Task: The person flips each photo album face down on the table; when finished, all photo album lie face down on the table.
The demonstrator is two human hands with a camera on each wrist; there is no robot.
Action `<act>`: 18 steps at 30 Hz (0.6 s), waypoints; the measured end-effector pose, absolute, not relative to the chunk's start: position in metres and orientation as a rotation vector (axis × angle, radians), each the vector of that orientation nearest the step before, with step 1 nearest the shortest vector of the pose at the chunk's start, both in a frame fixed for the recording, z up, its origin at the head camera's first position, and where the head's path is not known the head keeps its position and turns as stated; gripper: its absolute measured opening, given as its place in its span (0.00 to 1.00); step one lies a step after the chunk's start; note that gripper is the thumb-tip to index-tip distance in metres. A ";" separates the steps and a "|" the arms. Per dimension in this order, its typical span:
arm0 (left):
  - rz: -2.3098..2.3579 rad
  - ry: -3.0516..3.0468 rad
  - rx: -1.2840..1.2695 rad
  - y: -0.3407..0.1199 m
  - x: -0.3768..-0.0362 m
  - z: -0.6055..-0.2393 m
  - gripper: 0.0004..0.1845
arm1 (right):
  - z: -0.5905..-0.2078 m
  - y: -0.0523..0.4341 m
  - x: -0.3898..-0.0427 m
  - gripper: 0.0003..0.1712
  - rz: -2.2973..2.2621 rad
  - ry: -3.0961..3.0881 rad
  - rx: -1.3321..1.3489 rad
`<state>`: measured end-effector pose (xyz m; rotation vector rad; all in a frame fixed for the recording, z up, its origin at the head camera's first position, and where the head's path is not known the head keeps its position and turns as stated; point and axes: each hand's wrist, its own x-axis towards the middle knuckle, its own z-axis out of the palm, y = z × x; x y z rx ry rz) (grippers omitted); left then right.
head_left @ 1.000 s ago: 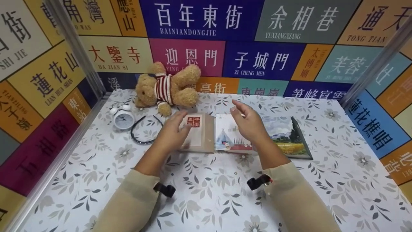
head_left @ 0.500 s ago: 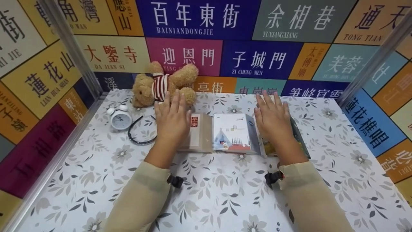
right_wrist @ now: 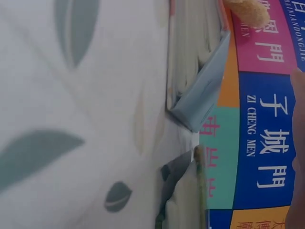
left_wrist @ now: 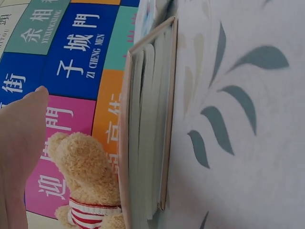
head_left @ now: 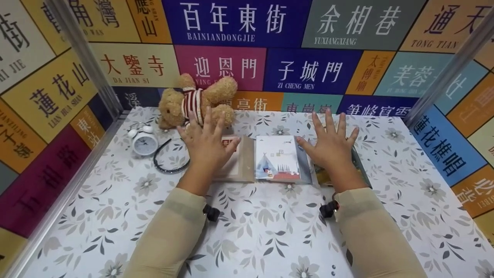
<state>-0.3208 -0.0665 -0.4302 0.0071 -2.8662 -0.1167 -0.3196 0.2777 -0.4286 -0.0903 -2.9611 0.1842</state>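
In the head view my left hand [head_left: 206,148] is held over the beige book [head_left: 247,164] with its fingers spread, hiding much of the cover. My right hand [head_left: 332,150], fingers likewise spread, is over the book with a landscape picture [head_left: 362,166], of which only edges show. Between the hands lies a white book with a tent picture [head_left: 277,158]. Neither hand grips anything. The left wrist view shows the beige book's page edges [left_wrist: 150,129] apart from the left hand [left_wrist: 19,152]. In the right wrist view, just a strip of the right hand [right_wrist: 299,162] appears.
A teddy bear in a striped shirt [head_left: 193,102] lies at the back, left of the middle. A white alarm clock [head_left: 144,142] and a dark headband [head_left: 168,170] stand left of the books. Walls with printed signs [head_left: 231,23] enclose the flower-patterned table [head_left: 262,239].
Both hands turned from palms facing each other to backs upward and moved apart, the right one over the landscape book. Since then their fingers have spread wider. The books stay in place.
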 end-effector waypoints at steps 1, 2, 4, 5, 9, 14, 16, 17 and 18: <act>-0.117 -2.873 0.018 -0.067 -0.321 -0.431 0.50 | -0.429 0.278 -0.320 0.56 0.191 -2.968 -0.098; -0.126 -2.876 0.026 -0.067 -0.321 -0.432 0.51 | -0.429 0.279 -0.320 0.57 0.197 -2.977 -0.108; -0.137 -2.880 0.043 -0.068 -0.320 -0.433 0.53 | -0.430 0.280 -0.321 0.58 0.206 -2.989 -0.126; -0.141 -2.879 0.049 -0.068 -0.320 -0.434 0.53 | -0.430 0.281 -0.321 0.58 0.210 -2.993 -0.133; -0.142 -2.878 0.052 -0.069 -0.319 -0.434 0.53 | -0.430 0.282 -0.322 0.58 0.231 -2.997 -0.144; -0.173 -2.881 0.060 -0.068 -0.316 -0.435 0.52 | -0.430 0.281 -0.322 0.58 0.251 -3.008 -0.138; -0.191 -2.883 0.063 -0.067 -0.315 -0.435 0.52 | -0.430 0.279 -0.322 0.57 0.252 -3.017 -0.140; -0.199 -2.883 0.063 -0.067 -0.315 -0.435 0.52 | -0.431 0.279 -0.322 0.57 0.250 -3.020 -0.141; -0.204 -2.883 0.062 -0.066 -0.314 -0.435 0.53 | -0.430 0.278 -0.322 0.57 0.251 -3.020 -0.138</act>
